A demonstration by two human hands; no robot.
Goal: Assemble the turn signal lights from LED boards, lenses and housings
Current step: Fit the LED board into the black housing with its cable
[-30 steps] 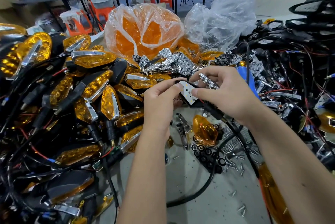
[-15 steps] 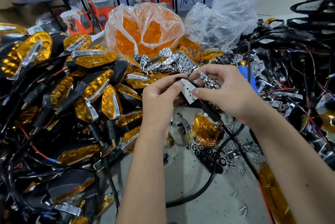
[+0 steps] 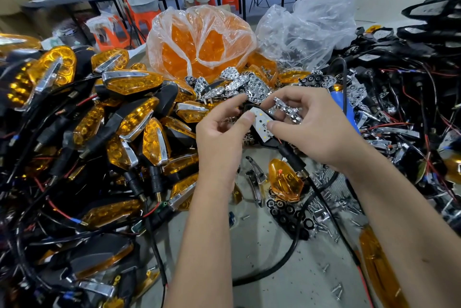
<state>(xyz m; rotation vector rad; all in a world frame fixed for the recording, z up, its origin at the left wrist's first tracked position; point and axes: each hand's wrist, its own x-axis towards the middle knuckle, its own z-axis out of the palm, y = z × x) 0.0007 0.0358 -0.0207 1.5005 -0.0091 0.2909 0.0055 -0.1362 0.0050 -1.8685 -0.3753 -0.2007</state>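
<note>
Surface (image 3: 272, 265): grey, nearest me, strewn with loose screws (image 3: 335, 289) and a black cable (image 3: 287, 255) curving across it.
Amber lens (image 3: 285, 181): lies loose on the surface just below my hands, beside a strip of black hex rings (image 3: 287, 215).
Left hand (image 3: 219, 138): my grip is curled, thumb tip pressing the near edge of the white LED board (image 3: 260, 124).
LED board: seated in a black housing (image 3: 267, 142), held in the air between both hands (its stalk points down to the right).
Right hand (image 3: 316, 128): thumb on the board's right edge; my curled fingers pinch 1 chrome reflector (image 3: 287, 109) above it.
Left pile: finished amber signals (image 3: 139, 118) with black stalks and wires.
Further back: heap of chrome reflectors (image 3: 245, 83), then a clear bag of amber lenses (image 3: 199, 43).
</note>
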